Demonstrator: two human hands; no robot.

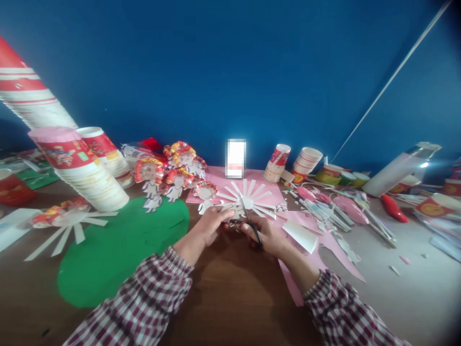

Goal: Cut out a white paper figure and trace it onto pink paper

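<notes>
My right hand (268,236) is closed around the dark handles of a pair of scissors (256,234), whose blades point up and away from me. Facing it, my left hand (212,225) pinches a small pale piece of paper (229,209) beside the blades. Its exact shape is hard to make out. Just beyond both hands, a paper cup cut into spread white strips (248,201) lies on a pink sheet (216,179). Close to my left fingers is a paper figure with a curled ring (206,192).
Several finished-looking paper figures (176,181) stand behind a green paper oval (108,259). Tall stacks of paper cups (84,173) rise at left, with shorter stacks (306,163) at back right. Markers (331,216), pink scraps (342,254) and a red object (394,208) lie at right.
</notes>
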